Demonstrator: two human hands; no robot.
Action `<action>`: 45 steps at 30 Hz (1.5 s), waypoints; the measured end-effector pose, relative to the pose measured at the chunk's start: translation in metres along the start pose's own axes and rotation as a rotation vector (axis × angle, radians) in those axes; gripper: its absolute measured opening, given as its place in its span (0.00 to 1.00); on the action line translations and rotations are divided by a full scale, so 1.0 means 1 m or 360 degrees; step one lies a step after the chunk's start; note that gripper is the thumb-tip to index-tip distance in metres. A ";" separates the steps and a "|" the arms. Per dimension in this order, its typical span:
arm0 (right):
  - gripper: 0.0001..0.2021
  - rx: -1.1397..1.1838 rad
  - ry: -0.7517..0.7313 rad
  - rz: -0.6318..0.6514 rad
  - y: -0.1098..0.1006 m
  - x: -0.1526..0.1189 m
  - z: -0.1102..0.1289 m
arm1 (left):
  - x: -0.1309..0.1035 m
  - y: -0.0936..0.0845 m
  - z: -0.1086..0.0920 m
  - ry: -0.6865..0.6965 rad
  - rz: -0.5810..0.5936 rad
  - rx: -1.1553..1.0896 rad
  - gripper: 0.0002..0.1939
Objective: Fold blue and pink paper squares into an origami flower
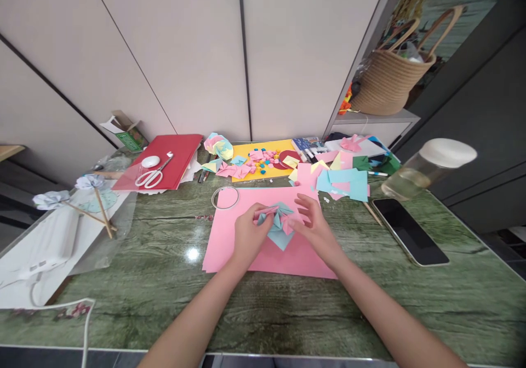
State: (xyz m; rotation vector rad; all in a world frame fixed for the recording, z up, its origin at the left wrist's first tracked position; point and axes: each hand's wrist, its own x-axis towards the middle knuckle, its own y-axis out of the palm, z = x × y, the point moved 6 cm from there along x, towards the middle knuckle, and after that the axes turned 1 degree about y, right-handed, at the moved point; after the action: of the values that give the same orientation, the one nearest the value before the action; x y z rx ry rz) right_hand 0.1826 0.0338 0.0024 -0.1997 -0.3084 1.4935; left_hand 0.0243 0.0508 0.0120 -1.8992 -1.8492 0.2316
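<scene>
At the left, the white cable point(61, 305) ran over the table's front edge, so a snag by an arm could have dragged the white device point(55, 242) along. The left hand point(251, 233) pinched a pink fold of the folded paper point(281, 239) between thumb and forefinger; squeezing too hard might have crushed the pleat, and letting go too soon might have let it spring open. That pink-and-blue piece was between both hands, above the pink sheets point(222, 247). The right hand point(313, 221) had its fingers spread, thumb at the right-hand folds; whether it pressed on them could not be told. An uneven push there could have skewed or torn the paper. Farther right, a knock to the bottle point(405, 184) could have tipped it onto the phone point(411, 233) just beside it.

As for containers, the small box point(129, 140) at back left had a raised flap, its inside hidden. The bottle, with its white lid point(447, 153) on, was partly filled with pale liquid. The woven basket point(384, 80) on the shelf held some clear plastic point(411, 52).
</scene>
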 end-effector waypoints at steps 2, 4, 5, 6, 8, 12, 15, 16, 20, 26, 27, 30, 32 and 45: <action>0.30 0.0032 0.0072 0.0048 0.003 0.000 -0.004 | -0.001 -0.002 0.000 0.0033 -0.0089 0.0000 0.06; 0.29 -0.0027 0.0054 -0.0019 0.002 -0.001 -0.002 | -0.003 -0.004 -0.003 0.0110 -0.0158 0.0085 0.06; 0.26 -0.0066 0.0030 -0.0073 0.001 -0.002 0.001 | -0.004 -0.004 -0.006 0.0160 -0.0177 0.0147 0.06; 0.23 -0.0101 0.0007 -0.0120 0.000 -0.004 0.004 | -0.005 -0.004 -0.008 0.0215 -0.0181 0.0209 0.06; 0.18 -0.0166 -0.0020 -0.0182 -0.001 -0.007 0.009 | -0.007 -0.002 -0.012 0.0316 -0.0150 0.0298 0.06; 0.17 -0.0332 -0.0036 -0.0250 -0.004 -0.009 0.014 | -0.009 0.002 -0.015 0.0408 -0.0066 0.0361 0.10; 0.14 -0.0493 -0.0132 -0.0215 -0.003 -0.010 0.018 | -0.010 0.005 -0.016 0.0478 -0.0034 0.0422 0.12; 0.12 -0.0546 -0.0167 -0.0195 -0.002 -0.010 0.019 | -0.010 0.005 -0.017 0.0508 -0.0024 0.0426 0.12; 0.11 -0.0661 -0.0276 -0.0172 -0.001 -0.012 0.021 | -0.010 0.006 -0.015 0.0529 0.0020 0.0322 0.14; 0.11 -0.0720 -0.0456 -0.0250 -0.002 -0.014 0.026 | -0.008 0.010 -0.017 0.0498 0.0195 0.0116 0.20; 0.11 -0.0730 -0.0473 -0.0260 -0.002 -0.014 0.027 | -0.008 0.011 -0.018 0.0501 0.0209 0.0087 0.20; 0.11 -0.0741 -0.0488 -0.0259 -0.001 -0.015 0.028 | -0.008 0.011 -0.018 0.0454 0.0210 -0.0033 0.18; 0.11 -0.0731 -0.0484 -0.0266 -0.001 -0.015 0.029 | -0.008 0.010 -0.017 0.0395 0.0174 -0.0113 0.17; 0.10 -0.0947 -0.0696 -0.0320 -0.007 -0.013 0.028 | -0.004 0.007 -0.030 0.0373 0.0489 -0.0162 0.18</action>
State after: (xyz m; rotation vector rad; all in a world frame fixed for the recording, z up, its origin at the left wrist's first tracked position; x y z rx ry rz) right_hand 0.1793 0.0190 0.0296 -0.3024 -1.0958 1.2020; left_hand 0.0433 0.0404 0.0338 -2.1742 -1.4391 0.0120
